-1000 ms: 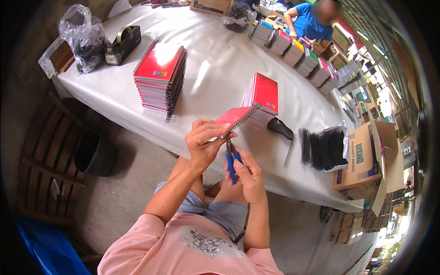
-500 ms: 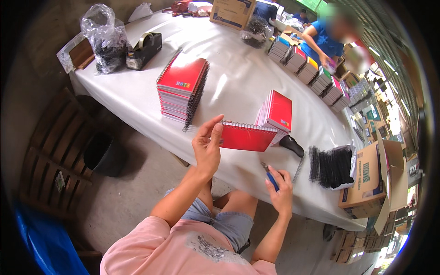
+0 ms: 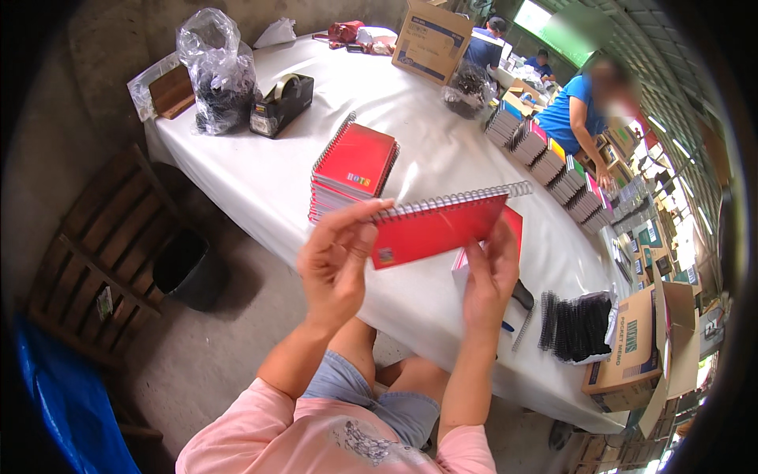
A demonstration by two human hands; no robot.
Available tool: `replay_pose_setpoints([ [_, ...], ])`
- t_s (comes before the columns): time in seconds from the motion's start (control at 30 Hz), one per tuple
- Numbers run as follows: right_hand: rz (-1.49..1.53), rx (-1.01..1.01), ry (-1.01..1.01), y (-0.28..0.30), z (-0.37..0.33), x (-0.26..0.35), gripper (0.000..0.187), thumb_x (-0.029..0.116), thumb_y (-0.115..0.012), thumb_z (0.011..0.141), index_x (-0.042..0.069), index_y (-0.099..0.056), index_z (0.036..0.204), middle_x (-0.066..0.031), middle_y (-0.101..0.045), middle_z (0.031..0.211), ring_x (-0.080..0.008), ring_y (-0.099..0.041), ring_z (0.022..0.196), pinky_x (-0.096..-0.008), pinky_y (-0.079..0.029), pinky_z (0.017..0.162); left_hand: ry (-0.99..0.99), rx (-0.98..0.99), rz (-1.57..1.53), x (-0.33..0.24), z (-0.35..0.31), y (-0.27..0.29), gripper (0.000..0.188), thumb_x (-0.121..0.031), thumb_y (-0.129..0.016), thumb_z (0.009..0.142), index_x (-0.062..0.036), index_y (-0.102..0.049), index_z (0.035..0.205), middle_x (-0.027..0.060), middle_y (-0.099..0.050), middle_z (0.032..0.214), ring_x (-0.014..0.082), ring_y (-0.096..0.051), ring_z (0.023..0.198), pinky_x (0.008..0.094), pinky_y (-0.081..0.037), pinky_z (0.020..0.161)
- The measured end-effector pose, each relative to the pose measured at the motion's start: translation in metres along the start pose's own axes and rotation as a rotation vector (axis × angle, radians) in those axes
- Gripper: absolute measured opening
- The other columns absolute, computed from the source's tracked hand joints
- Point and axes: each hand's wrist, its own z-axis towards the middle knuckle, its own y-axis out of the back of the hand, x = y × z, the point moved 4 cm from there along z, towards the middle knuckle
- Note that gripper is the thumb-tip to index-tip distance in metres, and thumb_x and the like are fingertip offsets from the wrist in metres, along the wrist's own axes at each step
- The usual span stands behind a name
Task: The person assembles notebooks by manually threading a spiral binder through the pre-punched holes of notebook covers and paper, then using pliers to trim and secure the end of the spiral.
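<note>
Between my two hands a red spiral notebook (image 3: 438, 235) is held up above the table's near edge, its wire coil along the top. My left hand (image 3: 338, 261) pinches the left end near the coil. At the right end, my right hand (image 3: 493, 272) grips the lower cover, and the coil sticks out past the cover there. A stack of red notebooks (image 3: 359, 158) stands behind my left hand. Another red stack (image 3: 513, 223) is mostly hidden behind my right hand. A blue-handled tool (image 3: 507, 325) lies on the table by my right wrist, mostly covered.
Right of my hand lie a dark rounded object (image 3: 522, 295), a loose coil (image 3: 524, 327) and a pile of black coils (image 3: 564, 328). An open carton (image 3: 628, 347) stands at the right edge. A tape dispenser (image 3: 282, 107) sits far left. Across the table, a person (image 3: 572, 110) works beside notebook stacks (image 3: 546, 163).
My right hand has put down the blue-handled tool and now holds the notebook's right end. The notebook has come up closer. The view has shifted, and the person across has moved an arm lower.
</note>
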Motion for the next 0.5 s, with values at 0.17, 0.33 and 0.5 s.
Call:
replay_pose_setpoints([
  [0.17, -0.479, 0.139, 0.477, -0.062, 0.035, 0.077, 0.069, 0.013, -0.074, 0.073, 0.004, -0.042, 0.133, -0.0109, -0.053, 0.127, -0.0252, -0.054, 0.107, -0.0356, -0.039, 0.095, -0.141, 0.064, 0.281, -0.031, 0.053, 0.02, 0.026, 0.006, -0.056, 0.085, -0.001, -0.059, 0.11, 0.0103, -0.066, 0.099, 0.0149, -0.061, 0.097, 0.0244, -0.049, 0.073],
  [0.33, -0.496, 0.538, 0.043, -0.122, 0.066, 0.051, 0.064, 0.005, -0.07, 0.075, 0.017, -0.046, 0.133, -0.0105, -0.065, 0.098, -0.0159, -0.063, 0.07, -0.0299, -0.051, 0.066, -0.243, 0.002, 0.736, -0.028, 0.093, 0.045, 0.026, -0.008, -0.064, 0.085, -0.0034, -0.063, 0.11, 0.0086, -0.067, 0.1, 0.0138, -0.061, 0.091, 0.0261, -0.045, 0.078],
  [0.5, -0.036, 0.222, -0.198, -0.096, 0.13, -0.035, 0.061, 0.005, -0.07, 0.076, 0.002, -0.043, 0.132, -0.0117, -0.059, 0.093, -0.0148, -0.061, 0.074, -0.0243, -0.051, 0.063, 0.184, -0.093, 0.389, 0.065, 0.09, 0.083, 0.043, -0.038, -0.052, 0.093, -0.0046, -0.058, 0.12, 0.0103, -0.063, 0.112, 0.0143, -0.056, 0.098, 0.0296, -0.042, 0.086],
])
